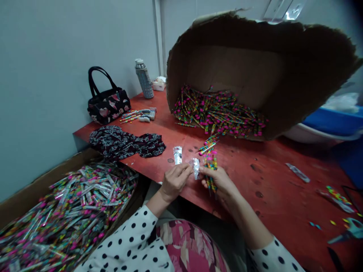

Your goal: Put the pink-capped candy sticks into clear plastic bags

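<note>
My left hand (174, 182) is closed in a pinch at the edge of a small shiny silver wrapper (196, 168), just above the table's front edge. Close to its right, my right hand (222, 185) is closed around a small bunch of multicoloured sticks with pink ends (210, 166), perhaps pencils. Its thumb reaches toward the wrapper too. Another silver wrapper (177, 155) lies flat on the table beyond my left hand. A few more coloured sticks (208, 144) rest past the bunch, near the carton's opening.
A tipped cardboard carton (241, 71) spills coloured sticks. At lower left, a box (11, 206) holds many bagged ones. The red table (241, 162) also bears dark patterned cloth (124, 141), a handbag (109, 105), a flask (144, 81) and scissors (353, 229). Basins (334, 121) stand right.
</note>
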Motion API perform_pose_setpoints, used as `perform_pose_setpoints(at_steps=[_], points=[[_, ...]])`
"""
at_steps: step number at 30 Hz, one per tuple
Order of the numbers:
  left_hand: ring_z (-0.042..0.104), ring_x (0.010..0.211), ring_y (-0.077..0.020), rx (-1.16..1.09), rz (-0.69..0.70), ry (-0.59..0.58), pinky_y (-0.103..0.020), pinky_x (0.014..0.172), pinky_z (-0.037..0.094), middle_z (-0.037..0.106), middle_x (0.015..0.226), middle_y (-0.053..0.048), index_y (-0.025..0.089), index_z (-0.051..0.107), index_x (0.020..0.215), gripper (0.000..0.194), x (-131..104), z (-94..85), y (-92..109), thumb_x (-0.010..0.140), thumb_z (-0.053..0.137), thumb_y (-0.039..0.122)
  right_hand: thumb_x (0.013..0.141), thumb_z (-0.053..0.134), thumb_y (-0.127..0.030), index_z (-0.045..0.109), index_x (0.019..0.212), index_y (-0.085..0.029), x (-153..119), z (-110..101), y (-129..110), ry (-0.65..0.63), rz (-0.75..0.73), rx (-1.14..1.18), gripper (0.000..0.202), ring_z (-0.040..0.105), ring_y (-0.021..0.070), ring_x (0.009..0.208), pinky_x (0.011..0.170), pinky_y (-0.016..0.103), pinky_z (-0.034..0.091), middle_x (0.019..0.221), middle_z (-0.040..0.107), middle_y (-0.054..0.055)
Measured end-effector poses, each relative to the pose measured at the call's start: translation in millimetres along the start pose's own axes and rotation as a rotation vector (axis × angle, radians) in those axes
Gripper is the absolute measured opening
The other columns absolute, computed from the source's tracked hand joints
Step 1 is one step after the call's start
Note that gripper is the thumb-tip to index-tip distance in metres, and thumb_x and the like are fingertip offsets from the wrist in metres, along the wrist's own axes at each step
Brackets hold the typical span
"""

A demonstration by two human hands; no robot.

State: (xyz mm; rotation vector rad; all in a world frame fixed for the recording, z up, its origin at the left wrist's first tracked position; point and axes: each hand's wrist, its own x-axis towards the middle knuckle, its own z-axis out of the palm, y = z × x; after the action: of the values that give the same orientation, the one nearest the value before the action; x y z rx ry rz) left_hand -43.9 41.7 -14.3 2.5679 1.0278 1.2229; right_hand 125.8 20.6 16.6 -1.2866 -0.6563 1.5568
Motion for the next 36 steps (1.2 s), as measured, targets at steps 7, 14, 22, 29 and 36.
perform_pose_setpoints(at_steps=[7,14,22,29,36], points=[[0.061,0.100,-0.0199,-0.164,0.096,-0.096,-0.033,0.085,0.049,0.067,0.102,-0.010,0.021,0.062,0.107,0.027,0,-3.5,17,0.084,0.048,0.017,0.055,0.074,-0.024,0.060,0.063,-0.012,11,3,8,0.066,-0.048,0.078,0.020,0.047,0.0080,0.036,0.037,0.019,0.039,0.045,0.055,-0.003],[0.063,0.091,-0.0230,-0.688,-0.663,-0.010,-0.033,0.081,0.051,0.068,0.099,-0.009,0.021,0.067,0.101,0.031,11,-13.6,26,0.077,0.059,0.037,0.053,0.074,-0.020,0.056,0.062,-0.015,13,1,-7,0.096,-0.144,0.005,0.021,0.047,0.0092,0.042,0.043,0.021,0.037,0.047,0.053,-0.006],[0.065,0.067,-0.0162,-1.333,-1.142,-0.235,-0.026,0.063,0.054,0.067,0.072,-0.008,0.011,0.069,0.077,0.029,18,6.5,35,0.069,0.068,0.039,0.056,0.073,-0.022,0.056,0.068,-0.016,12,9,-11,0.171,-0.211,0.012,0.022,0.045,0.0088,0.042,0.043,0.022,0.035,0.051,0.051,-0.007],[0.060,0.052,-0.0109,-1.375,-1.329,0.073,-0.022,0.053,0.053,0.064,0.061,-0.005,0.009,0.065,0.066,0.028,22,5.7,30,0.059,0.076,0.033,0.063,0.072,-0.036,0.057,0.075,-0.017,-10,-6,-3,0.027,-0.206,-0.157,0.027,0.049,0.0124,0.045,0.046,0.024,0.038,0.050,0.055,-0.003],[0.063,0.060,-0.0130,-1.479,-1.418,0.265,-0.023,0.055,0.054,0.066,0.069,-0.005,0.011,0.061,0.070,0.020,28,8.8,25,0.063,0.074,0.024,0.060,0.074,-0.031,0.057,0.061,-0.017,-54,-10,21,0.074,-0.181,-0.449,0.022,0.040,0.0100,0.046,0.043,0.021,0.029,0.048,0.048,-0.005]])
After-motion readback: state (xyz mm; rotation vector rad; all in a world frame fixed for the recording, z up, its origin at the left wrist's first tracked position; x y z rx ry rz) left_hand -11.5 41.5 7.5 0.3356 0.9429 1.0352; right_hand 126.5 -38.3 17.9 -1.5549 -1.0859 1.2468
